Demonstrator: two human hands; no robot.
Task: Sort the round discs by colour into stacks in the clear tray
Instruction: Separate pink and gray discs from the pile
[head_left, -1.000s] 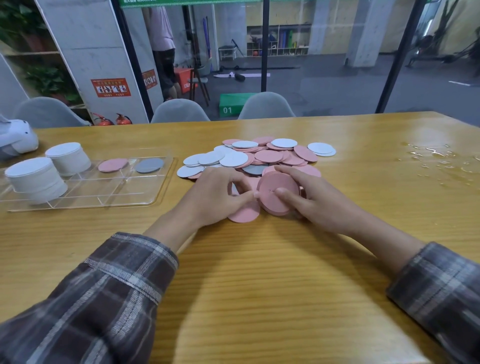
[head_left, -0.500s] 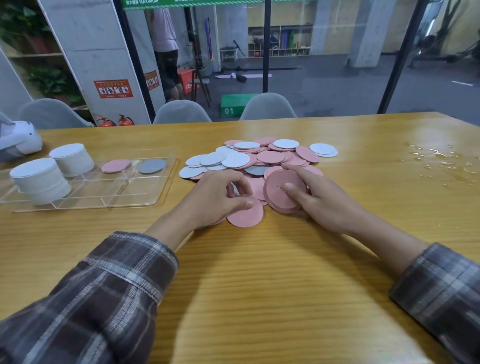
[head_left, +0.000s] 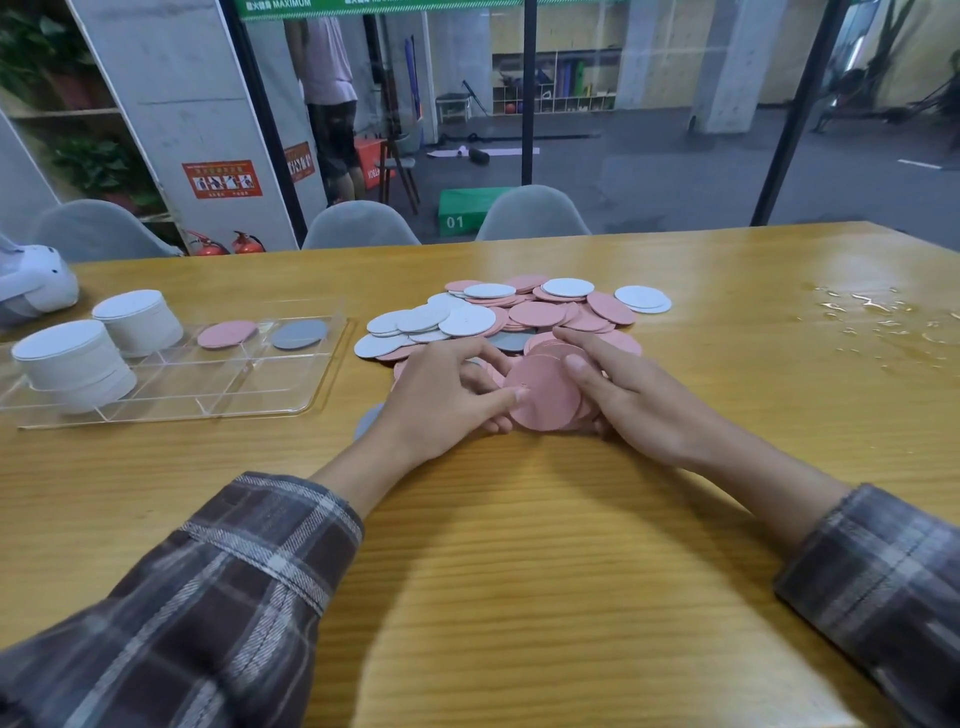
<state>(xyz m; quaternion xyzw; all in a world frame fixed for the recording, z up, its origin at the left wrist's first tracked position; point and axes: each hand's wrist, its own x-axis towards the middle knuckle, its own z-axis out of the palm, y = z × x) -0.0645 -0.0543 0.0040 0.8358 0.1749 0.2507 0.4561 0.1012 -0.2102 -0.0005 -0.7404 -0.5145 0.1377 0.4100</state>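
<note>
A loose pile of pink, white and grey discs (head_left: 519, 312) lies at the table's middle. In front of it I hold a small stack of pink discs (head_left: 545, 395) tilted up on edge. My right hand (head_left: 623, 395) grips the stack from the right, thumb on its face. My left hand (head_left: 447, 400) pinches the stack's left edge. A grey disc (head_left: 368, 422) peeks out under my left wrist. The clear tray (head_left: 291, 400) at the left holds two tall white stacks (head_left: 72, 358), one pink disc (head_left: 227, 333) and one grey disc (head_left: 300, 333).
Spilled water (head_left: 878, 322) glistens on the table at the right. A white device (head_left: 36, 283) lies at the far left edge. Grey chairs (head_left: 530, 213) stand behind the table's far side, with a glass wall beyond them.
The single pink disc that my left hand held flat on the table has joined the stack in my right hand. Both hands have closed in on that stack.
</note>
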